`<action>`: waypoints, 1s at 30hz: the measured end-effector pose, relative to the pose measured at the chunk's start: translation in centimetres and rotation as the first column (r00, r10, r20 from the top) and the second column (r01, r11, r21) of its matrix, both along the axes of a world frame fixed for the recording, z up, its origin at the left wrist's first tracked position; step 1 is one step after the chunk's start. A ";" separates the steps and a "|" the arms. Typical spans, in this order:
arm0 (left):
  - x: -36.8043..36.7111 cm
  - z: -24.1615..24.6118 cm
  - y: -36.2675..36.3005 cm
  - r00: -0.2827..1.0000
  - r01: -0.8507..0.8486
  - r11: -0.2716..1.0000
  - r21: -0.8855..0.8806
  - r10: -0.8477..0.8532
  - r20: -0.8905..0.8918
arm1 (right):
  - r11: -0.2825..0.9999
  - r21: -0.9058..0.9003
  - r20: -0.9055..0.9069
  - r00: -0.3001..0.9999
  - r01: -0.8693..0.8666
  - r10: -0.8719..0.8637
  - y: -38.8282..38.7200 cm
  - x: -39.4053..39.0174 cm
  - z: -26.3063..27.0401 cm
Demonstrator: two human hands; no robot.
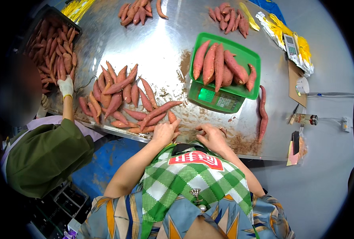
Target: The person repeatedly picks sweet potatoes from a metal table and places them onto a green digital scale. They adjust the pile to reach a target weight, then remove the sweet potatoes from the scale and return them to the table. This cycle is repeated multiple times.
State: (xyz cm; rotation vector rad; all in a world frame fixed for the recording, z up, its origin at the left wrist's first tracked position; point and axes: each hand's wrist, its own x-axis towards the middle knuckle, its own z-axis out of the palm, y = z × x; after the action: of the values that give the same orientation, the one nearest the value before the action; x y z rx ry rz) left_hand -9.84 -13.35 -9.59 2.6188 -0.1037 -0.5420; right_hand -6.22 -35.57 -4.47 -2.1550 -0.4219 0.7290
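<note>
My left hand [165,131] is closed around a small sweet potato [172,118] at the near edge of the metal table. To its left lies a loose pile of sweet potatoes [114,98]. My right hand [212,136] rests low over the soil-strewn edge, fingers apart and holding nothing. Beyond it stands a green digital scale [221,103] with a lit display. Several large sweet potatoes [219,65] lie in the scale's green tray [253,89]. One long, thin sweet potato [263,113] lies right of the scale.
At the left, a co-worker's gloved hand [65,86] reaches to a dark crate [75,27] full of sweet potatoes. More sweet potatoes [136,12] lie at the far side. Yellow mesh bags [304,49], a handheld device [290,45] and a glass jar [306,119] are at the right.
</note>
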 end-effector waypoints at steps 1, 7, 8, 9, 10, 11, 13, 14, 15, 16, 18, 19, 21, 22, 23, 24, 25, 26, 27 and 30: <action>-0.1 -0.6 0.0 0.999 0.002 0.999 -0.037 0.000 0.043 | 1.000 0.015 -0.010 1.000 -0.004 0.004 0.0 -0.1 -0.2; 2.5 1.2 3.0 0.787 -0.592 0.262 -0.762 -0.016 -0.616 | 0.999 -0.025 0.037 0.999 0.033 -0.032 -0.7 -0.3 0.1; 3.0 3.0 3.8 0.723 -0.667 0.112 -0.737 -0.141 -0.676 | 0.999 -0.034 0.044 0.998 0.037 -0.036 -1.0 -0.2 -0.1; 3.5 4.6 4.3 0.657 -0.736 -0.032 -0.676 -0.275 -0.702 | 0.999 -0.022 0.042 0.998 0.039 -0.038 -1.1 -0.1 -0.3; 4.1 5.5 4.4 0.720 -0.684 -0.079 -0.725 -0.233 -0.654 | 0.999 -0.016 0.038 0.998 0.045 -0.045 -1.2 -0.2 -0.4; 4.7 5.9 4.5 0.776 -0.627 -0.122 -0.770 -0.187 -0.602 | 0.999 -0.010 0.034 0.998 0.052 -0.052 -1.2 -0.3 -0.4; 6.6 7.0 3.9 0.845 -0.532 -0.149 -0.833 -0.038 -0.533 | 0.999 -0.012 0.020 0.999 0.050 -0.049 -1.0 -0.3 -0.5; 8.0 8.0 2.9 0.869 -0.487 -0.098 -0.868 0.050 -0.493 | 0.999 -0.012 0.026 0.999 0.046 -0.046 -1.1 -0.3 -0.7; 9.6 8.5 2.1 0.886 -0.441 -0.041 -0.896 0.139 -0.443 | 0.999 -0.010 0.034 0.999 0.039 -0.038 -1.0 -0.3 -0.7; 11.3 8.6 1.2 0.932 -0.332 0.139 -0.933 0.199 -0.302 | 0.999 -0.012 0.020 0.999 0.037 -0.037 -0.9 -0.2 -0.5; 14.7 8.9 -0.2 0.970 -0.111 0.490 -0.865 0.242 0.012 | 0.999 0.007 0.017 0.999 0.046 -0.046 -0.7 0.0 -0.1; 15.9 9.1 -1.2 0.959 -0.129 0.556 -0.821 0.279 0.038 | 0.999 0.017 0.018 0.999 0.047 -0.047 -0.7 0.1 0.1; 18.1 9.6 -2.8 0.935 -0.170 0.674 -0.719 0.340 0.098 | 0.998 0.016 0.028 0.998 0.053 -0.054 -0.9 0.4 0.2; 19.3 9.1 -3.1 0.923 -0.175 0.722 -0.669 0.358 0.145 | 0.998 0.008 0.036 0.998 0.055 -0.055 -1.1 0.5 0.3; 20.5 8.1 -3.3 0.908 -0.183 0.766 -0.616 0.372 0.192 | 0.998 -0.001 0.044 0.997 0.056 -0.056 -1.2 0.7 0.5; 21.3 7.6 -3.7 0.896 -0.191 0.808 -0.557 0.375 0.238 | 0.998 -0.001 0.053 0.996 0.067 -0.067 -1.5 0.6 0.3; 21.9 7.1 -3.8 0.892 -0.166 0.833 -0.527 0.355 0.279 | 0.997 0.000 0.062 0.995 0.076 -0.076 -1.8 0.5 0.1; 22.4 6.6 -3.7 0.887 -0.144 0.857 -0.495 0.334 0.320 | 0.996 0.001 0.072 0.994 0.084 -0.084 -2.1 0.5 -0.1; 22.7 6.1 -3.5 0.882 -0.120 0.879 -0.460 0.308 0.357 | 0.996 0.001 0.075 0.993 0.093 -0.092 -2.3 0.3 -0.2; 22.5 5.3 -2.6 0.857 -0.120 0.873 -0.473 0.332 0.395 | 0.994 0.000 0.066 0.992 0.111 -0.111 -2.9 -0.1 -0.6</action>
State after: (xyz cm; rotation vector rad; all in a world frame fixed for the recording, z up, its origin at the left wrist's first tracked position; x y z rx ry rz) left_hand 12.71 -15.98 -4.24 2.2173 -0.0480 0.1963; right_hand -6.28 -38.49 -5.12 -2.1915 -0.3323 0.5980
